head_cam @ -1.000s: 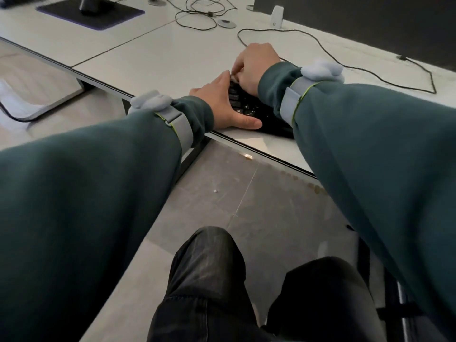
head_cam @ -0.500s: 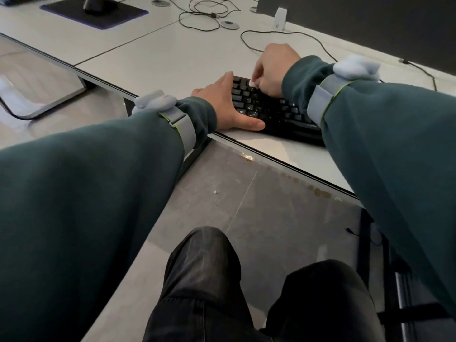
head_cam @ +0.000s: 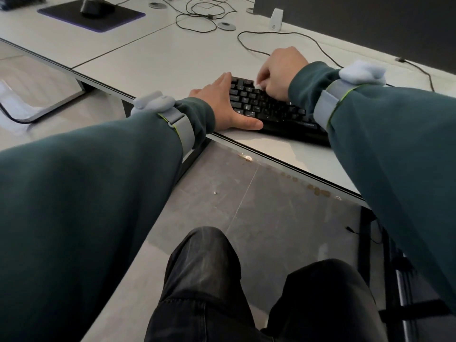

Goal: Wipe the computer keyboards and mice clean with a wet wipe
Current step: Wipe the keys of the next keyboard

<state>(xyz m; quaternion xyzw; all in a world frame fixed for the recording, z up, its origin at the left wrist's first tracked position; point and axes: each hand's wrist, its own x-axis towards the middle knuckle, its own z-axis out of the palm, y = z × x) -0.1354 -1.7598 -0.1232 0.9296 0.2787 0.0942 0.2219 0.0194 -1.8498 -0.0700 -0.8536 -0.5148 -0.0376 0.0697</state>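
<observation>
Head view: black keyboard [head_cam: 274, 112] sits on the white desk [head_cam: 172, 58], close to the near edge, angled. Left hand [head_cam: 222, 104] lies flat and open against the keyboard's left end, fingers together along the side, thumb stretched out along the front edge, touching it. Right hand [head_cam: 281, 72] is curled over the upper key rows, fingers bunched around a small white wipe [head_cam: 259, 85] pressed onto the keys; only a bit of the wipe shows under the fingertips. Both arms in dark green sleeves, each with a grey wristband [head_cam: 181, 125] carrying a pale blue lump on top. Right forearm hides the keyboard's right end.

Far left on the desk: a dark mouse [head_cam: 92, 7] on a black mousepad [head_cam: 98, 17] with purple edge, well apart from the hands. Loose black cables [head_cam: 197, 18] loop across the desk behind the keyboard. Small white object [head_cam: 275, 19] stands near the dark panel at the back. Person's knees in dark trousers below, grey tiled floor under the desk.
</observation>
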